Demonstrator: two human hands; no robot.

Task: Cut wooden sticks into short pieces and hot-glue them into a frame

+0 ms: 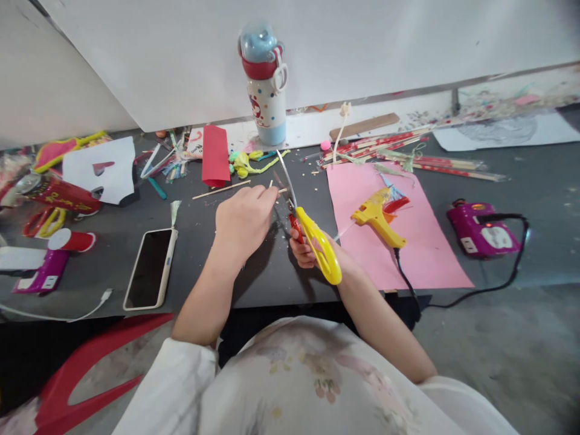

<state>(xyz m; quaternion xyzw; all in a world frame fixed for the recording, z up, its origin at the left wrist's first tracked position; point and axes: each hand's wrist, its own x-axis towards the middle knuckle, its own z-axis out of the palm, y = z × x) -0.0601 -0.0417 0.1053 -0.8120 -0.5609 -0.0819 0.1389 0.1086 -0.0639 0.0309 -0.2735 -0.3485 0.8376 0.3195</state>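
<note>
My right hand (304,251) grips a pair of scissors (321,241) with yellow and red handles. Their blades stand apart and point away from me. In the fingers of my left hand (247,216) is a thin wooden stick (281,191), whose end reaches between the blades. Most of that stick is hidden by the hand. Another wooden stick (221,189) lies on the table just beyond my left hand. Right of the scissors, a yellow glue gun (378,219) rests on a pink sheet of paper (430,260), a clear strand at its nozzle.
A bottle (267,103) stands at the back beside a folded red card (215,156). Red-wrapped sticks (376,145) lie behind the pink paper. A phone (151,269), a red can (63,192) and a thread spool (75,240) are left. A cord runs from a purple power box (484,229).
</note>
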